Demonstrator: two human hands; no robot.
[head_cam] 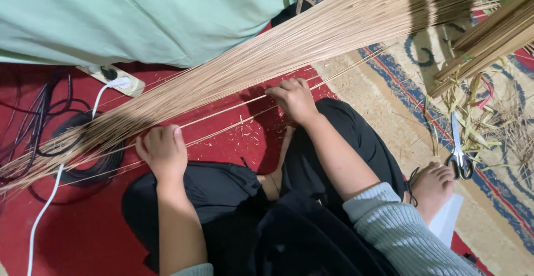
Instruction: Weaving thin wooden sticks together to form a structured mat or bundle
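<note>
A long bundle of thin tan sticks [267,59] is laid diagonally from the lower left to the upper right of the frame. A few loose sticks [222,117] under it are pinched by the left hand [163,151] at centre left and by the right hand [293,99] near the centre. Scissors [459,156] are seen at the right on a patterned mat [384,95], among leaf scraps [489,120].

Red carpet floor [83,237], patterned woven rug [389,92], pale green cloth [139,15], black cables [33,126]
</note>
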